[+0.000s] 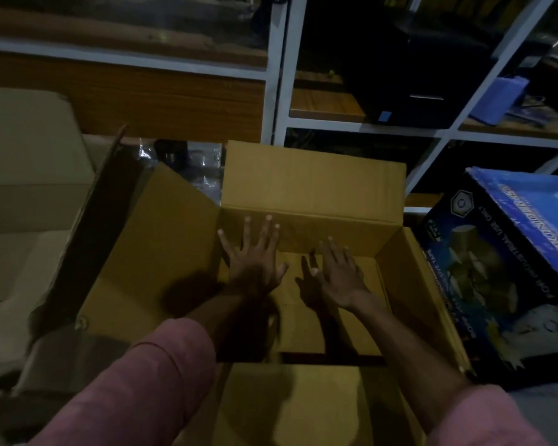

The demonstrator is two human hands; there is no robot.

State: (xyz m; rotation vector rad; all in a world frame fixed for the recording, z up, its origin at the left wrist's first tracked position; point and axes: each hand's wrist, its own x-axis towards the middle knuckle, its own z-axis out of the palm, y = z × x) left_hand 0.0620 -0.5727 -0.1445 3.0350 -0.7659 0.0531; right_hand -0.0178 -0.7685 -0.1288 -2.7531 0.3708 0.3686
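Box (313,185), brown cardboard, sits open at the centre of view, with flaps folded out at 12, 9, 6 and 3 o'clock. We note white shelving (281,75) behind it at 12 o'clock, a beige carton (29,188) at 9 o'clock and a printed carton (509,268) just beside it at 3 o'clock. Pink sleeves (161,365) enter from 6 o'clock. Both hands are inside the box, fingers straight and spread, gripping nothing. The left hand (255,259) is by the far wall and the right hand (339,275) is beside it. We cannot tell whether the palms touch cardboard.
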